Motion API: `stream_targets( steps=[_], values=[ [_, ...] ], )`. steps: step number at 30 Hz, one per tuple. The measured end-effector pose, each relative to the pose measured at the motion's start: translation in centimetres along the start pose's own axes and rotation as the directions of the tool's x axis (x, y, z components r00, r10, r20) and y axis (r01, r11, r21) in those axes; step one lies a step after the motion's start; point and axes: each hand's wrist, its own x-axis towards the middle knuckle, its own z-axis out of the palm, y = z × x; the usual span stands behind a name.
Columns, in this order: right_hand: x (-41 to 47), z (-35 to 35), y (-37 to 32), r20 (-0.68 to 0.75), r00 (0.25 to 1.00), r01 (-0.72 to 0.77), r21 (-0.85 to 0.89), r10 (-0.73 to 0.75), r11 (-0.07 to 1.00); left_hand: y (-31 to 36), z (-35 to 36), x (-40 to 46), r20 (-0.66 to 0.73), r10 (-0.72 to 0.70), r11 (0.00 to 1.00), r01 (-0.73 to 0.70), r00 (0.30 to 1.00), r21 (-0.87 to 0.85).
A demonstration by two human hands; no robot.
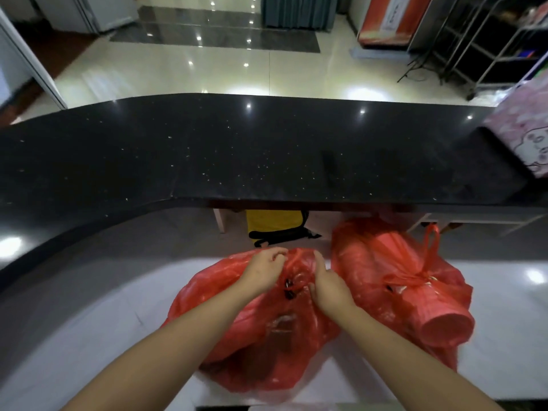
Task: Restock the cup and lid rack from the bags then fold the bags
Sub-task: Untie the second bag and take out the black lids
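Hands, left (267,266) and right (327,287), clenched the near bag's (225,295) knot; hard tugging risked tearing thin plastic.

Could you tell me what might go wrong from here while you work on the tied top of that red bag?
1. Both hands, left and right, pull at the knot of the near red bag; the thin plastic could tear, leaving a bag that folds poorly.
2. The second red bag lies on its side, cup stacks pressing its end; if the film splits or the bag is nudged, they could roll across the floor.
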Motion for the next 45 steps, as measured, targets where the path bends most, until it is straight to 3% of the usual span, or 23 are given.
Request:
stream_targets(
  steps=[5,10,15,18,22,35,39,45],
  values=[
    [2.0,-0.4,0.3,-0.020,1.000,0.005,0.171,-0.002,0.985,-2.0,-1.0,-2.4,-0.302,0.067,0.998,-0.058,0.951,0.039],
    [3.3,1.0,0.6,0.095,0.995,-0.064,0.297,0.037,0.953,-4.5,0.4,-3.2,-0.104,-0.151,0.967,0.169,0.983,0.191],
    [4.2,1.7,1.2,0.102,0.990,-0.133,0.437,0.097,0.890,-5.4,2.7,-1.7,-0.027,-0.340,0.937,0.335,0.940,-0.099],
    [4.2,1.6,1.3,0.111,0.988,-0.151,0.492,0.111,0.857,-5.5,4.1,-1.5,0.022,-0.386,0.907,0.383,0.922,-0.176],
    [4.2,1.5,1.4,0.104,0.985,-0.171,0.540,0.136,0.824,-6.1,4.7,-1.1,-0.014,-0.407,0.900,0.398,0.913,-0.179],
    [4.2,1.0,0.7,0.144,0.981,-0.187,0.542,0.128,0.819,-4.7,4.1,-0.5,0.052,-0.532,0.784,0.515,0.845,-0.347],
    [4.1,0.9,0.6,0.105,0.988,-0.155,0.545,0.116,0.824,-3.9,3.5,-0.6,0.051,-0.501,0.810,0.489,0.864,-0.323],
    [4.4,0.0,0.3,0.023,0.996,-0.085,0.521,0.085,0.849,-3.2,0.5,-1.3,-0.060,-0.399,0.908,0.384,0.915,-0.168]
  ],
)
